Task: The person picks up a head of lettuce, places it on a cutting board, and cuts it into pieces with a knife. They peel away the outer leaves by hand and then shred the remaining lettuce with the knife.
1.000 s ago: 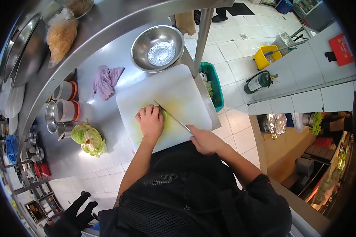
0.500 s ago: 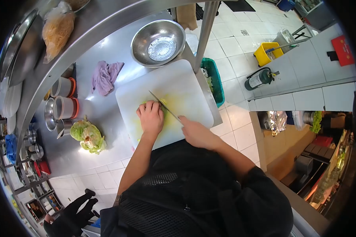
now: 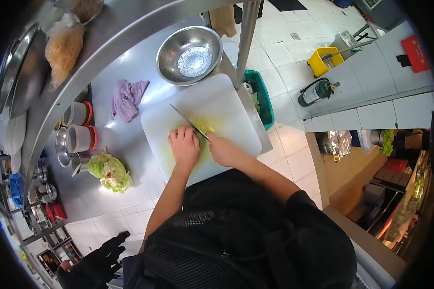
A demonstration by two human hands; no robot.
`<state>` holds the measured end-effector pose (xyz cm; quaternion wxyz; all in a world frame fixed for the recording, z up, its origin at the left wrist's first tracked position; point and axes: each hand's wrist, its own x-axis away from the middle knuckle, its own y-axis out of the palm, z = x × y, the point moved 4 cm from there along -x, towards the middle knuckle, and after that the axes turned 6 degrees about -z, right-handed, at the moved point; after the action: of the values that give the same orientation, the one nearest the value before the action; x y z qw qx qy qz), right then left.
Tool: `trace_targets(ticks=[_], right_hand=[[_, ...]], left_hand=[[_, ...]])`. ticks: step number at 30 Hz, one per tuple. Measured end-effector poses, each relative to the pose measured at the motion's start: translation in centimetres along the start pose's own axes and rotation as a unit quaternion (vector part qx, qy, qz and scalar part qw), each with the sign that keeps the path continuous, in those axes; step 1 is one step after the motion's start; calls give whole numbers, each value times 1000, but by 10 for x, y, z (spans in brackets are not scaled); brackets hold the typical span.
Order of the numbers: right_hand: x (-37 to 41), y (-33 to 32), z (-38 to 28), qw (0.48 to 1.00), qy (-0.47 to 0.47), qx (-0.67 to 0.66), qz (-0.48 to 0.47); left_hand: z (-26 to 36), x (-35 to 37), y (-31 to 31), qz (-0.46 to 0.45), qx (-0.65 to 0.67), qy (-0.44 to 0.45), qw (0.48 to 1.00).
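Note:
On a white cutting board (image 3: 238, 120), my left hand (image 3: 184, 147) presses down on a green leafy vegetable (image 3: 200, 140), mostly hidden under the fingers. My right hand (image 3: 223, 150) is closed round the handle of a knife (image 3: 184, 116). The blade points up and to the left, just beyond the fingertips of my left hand. Small yellow-green cut pieces (image 3: 205, 126) lie by the blade. Two heads of lettuce (image 3: 112, 174) rest on the steel table (image 3: 140, 185) left of the board.
A perforated steel bowl (image 3: 195, 59) stands behind the board, near a metal post (image 3: 246, 43). A purple cloth (image 3: 127, 100) and lidded containers (image 3: 79, 138) are at the left. A green bin (image 3: 261, 98) is right of the board. Another person (image 3: 94, 262) stands at the lower left.
My right hand and the knife have moved left, closer to my left hand. More cut pieces show beside the blade. The view has shifted slightly.

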<state>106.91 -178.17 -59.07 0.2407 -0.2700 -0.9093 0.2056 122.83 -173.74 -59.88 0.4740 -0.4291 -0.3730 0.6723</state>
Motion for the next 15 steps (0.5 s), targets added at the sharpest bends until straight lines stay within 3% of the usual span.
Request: trace_targets(ticks=[2, 4, 7, 11, 15], right_hand=[[8, -14, -13, 1000, -16, -1, 1], [44, -44, -29, 998, -19, -4, -61], [59, -24, -19, 998, 12, -11, -62], [-4, 24, 17, 1000, -11, -11, 12], [25, -36, -27, 999, -45, -4, 6]], left_hand=[[-3, 4, -2, -5, -6, 4, 1000], [-2, 3, -1, 0, 3, 3, 1000], [-1, 2, -1, -4, 6, -5, 1000], [-4, 2, 2, 8, 0, -1, 1000], [-5, 10, 0, 43, 35, 1, 998]])
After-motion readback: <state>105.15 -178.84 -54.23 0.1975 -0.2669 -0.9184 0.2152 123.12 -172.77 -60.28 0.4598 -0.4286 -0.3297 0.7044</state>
